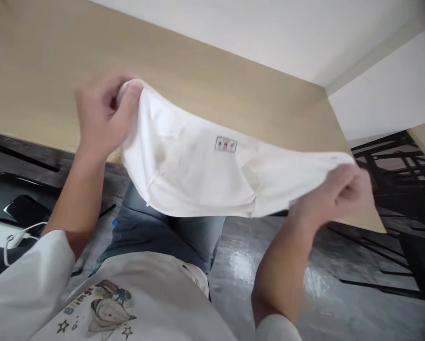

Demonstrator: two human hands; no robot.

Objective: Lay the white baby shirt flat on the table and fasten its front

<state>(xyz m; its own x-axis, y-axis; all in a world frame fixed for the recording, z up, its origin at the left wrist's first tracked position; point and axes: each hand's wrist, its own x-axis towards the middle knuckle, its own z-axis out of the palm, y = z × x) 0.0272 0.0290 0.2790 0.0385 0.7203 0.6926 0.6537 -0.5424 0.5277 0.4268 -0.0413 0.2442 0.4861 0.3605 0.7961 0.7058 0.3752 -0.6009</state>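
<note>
A white cloth garment (194,166) is stretched out in the air between my two hands, with a small dark rectangular print near its upper edge. My left hand (106,113) is closed on its upper left corner, thumb on the near side; the fingers are smeared by motion. At the far right end, my right hand (343,192) grips the cloth in a closed fist. The cloth sags between the hands, its lower edge hanging over my lap. Seams and creases show, but the exact kind of garment I cannot make out.
A light wood table (212,71) lies beyond the cloth, against a white wall (251,28). On a black chair (6,189) at left rest a black phone (26,210) and a white device (1,233) with a cable. Black metal frames (393,161) stand at right.
</note>
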